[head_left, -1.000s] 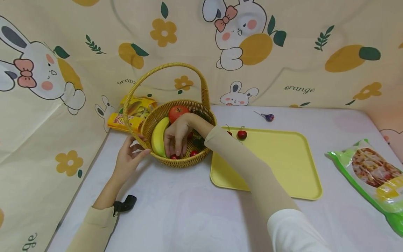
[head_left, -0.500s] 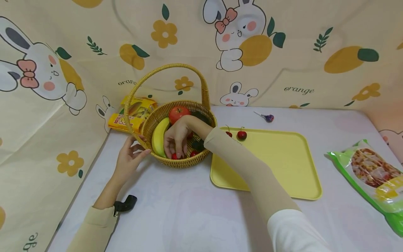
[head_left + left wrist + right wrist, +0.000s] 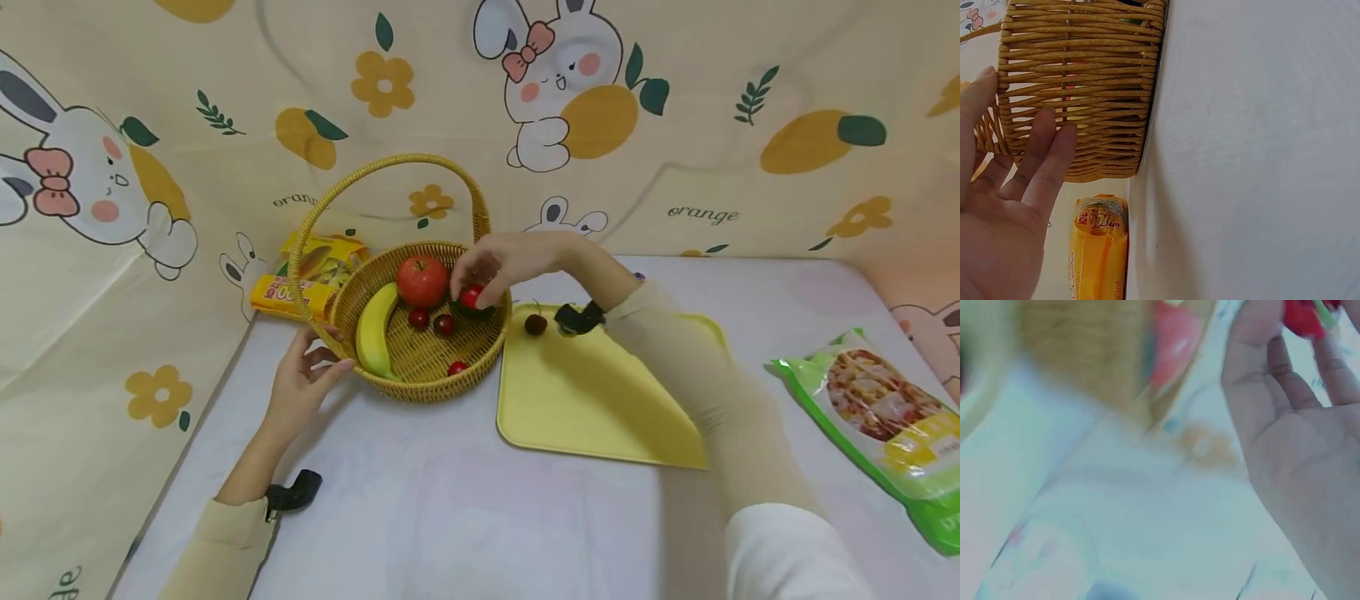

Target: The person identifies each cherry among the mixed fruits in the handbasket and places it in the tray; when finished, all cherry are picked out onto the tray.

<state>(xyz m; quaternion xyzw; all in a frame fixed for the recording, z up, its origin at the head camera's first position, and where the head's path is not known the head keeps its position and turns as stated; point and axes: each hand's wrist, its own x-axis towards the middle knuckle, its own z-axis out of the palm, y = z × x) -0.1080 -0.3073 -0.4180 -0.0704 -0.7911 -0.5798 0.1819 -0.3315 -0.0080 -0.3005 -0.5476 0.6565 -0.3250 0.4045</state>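
A round wicker basket [image 3: 420,390] with a tall handle holds a banana [image 3: 377,329], a red apple [image 3: 422,282] and several small red cherries [image 3: 444,325]. My left hand [image 3: 300,379] grips its left rim near the handle's foot; in the left wrist view the fingers [image 3: 1054,153] lie against the woven wall. Raised over the basket's right rim, my right hand [image 3: 510,262] pinches a bright red cherry [image 3: 471,297] between thumb and fingers. Something dark green shows partly beneath that hand. On the yellow tray [image 3: 570,425] lies a dark cherry [image 3: 536,324].
A yellow snack packet [image 3: 322,267] leans behind the basket's left side. Far right lies a green and clear food bag [image 3: 877,417]. A lollipop [image 3: 639,276] is mostly hidden behind the right forearm, which crosses above the tray. Patterned cloth walls stand at back and left.
My right hand has lifted from the basket's front, moving up and right with a red cherry. The basket's inside shows more now. The left hand keeps its place on the rim.
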